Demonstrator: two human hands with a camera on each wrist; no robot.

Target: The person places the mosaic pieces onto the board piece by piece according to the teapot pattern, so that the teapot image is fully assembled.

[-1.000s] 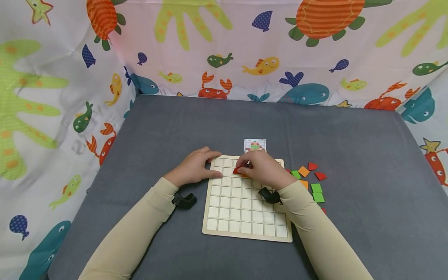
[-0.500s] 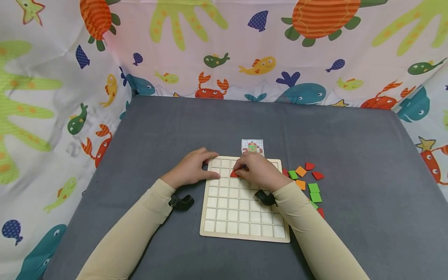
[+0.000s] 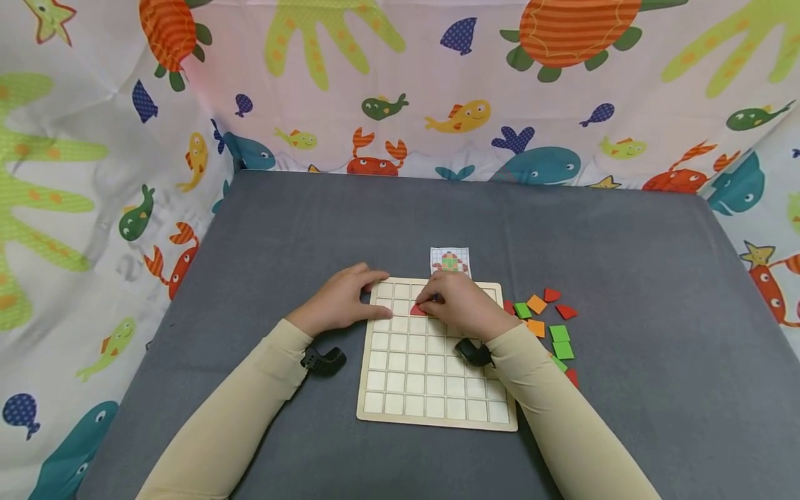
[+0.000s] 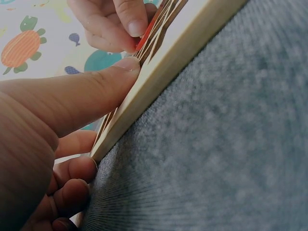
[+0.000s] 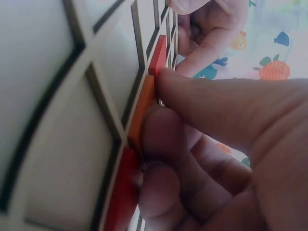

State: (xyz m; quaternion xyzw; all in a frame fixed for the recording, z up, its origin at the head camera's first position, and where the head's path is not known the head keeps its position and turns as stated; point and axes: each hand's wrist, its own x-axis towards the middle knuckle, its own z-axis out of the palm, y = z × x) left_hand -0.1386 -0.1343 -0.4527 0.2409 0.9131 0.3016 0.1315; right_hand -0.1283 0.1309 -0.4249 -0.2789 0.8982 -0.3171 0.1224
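A pale wooden grid board (image 3: 437, 422) lies on the grey table. My left hand (image 3: 340, 300) grips its far left corner, thumb on the face and fingers curled at the edge. My right hand (image 3: 467, 305) pinches a red tile (image 3: 417, 310) with a rounded side, over a cell in the board's upper part. In the right wrist view the thumb is on this red tile (image 5: 158, 57). An orange tile (image 5: 142, 115) and another red tile (image 5: 119, 192) sit in the same row, partly behind my curled fingers.
A small printed pattern card (image 3: 449, 260) lies just beyond the board's far edge. To the right are loose tiles: several red (image 3: 566, 312), orange (image 3: 536, 304) and green (image 3: 559, 334). A fish-print cloth (image 3: 437, 139) hangs behind the table.
The right hand has lowered slightly with the red tile, which now lies flatter in its cell. An orange tile glimpsed beside it is now hidden in the head view. The left hand keeps its grip.
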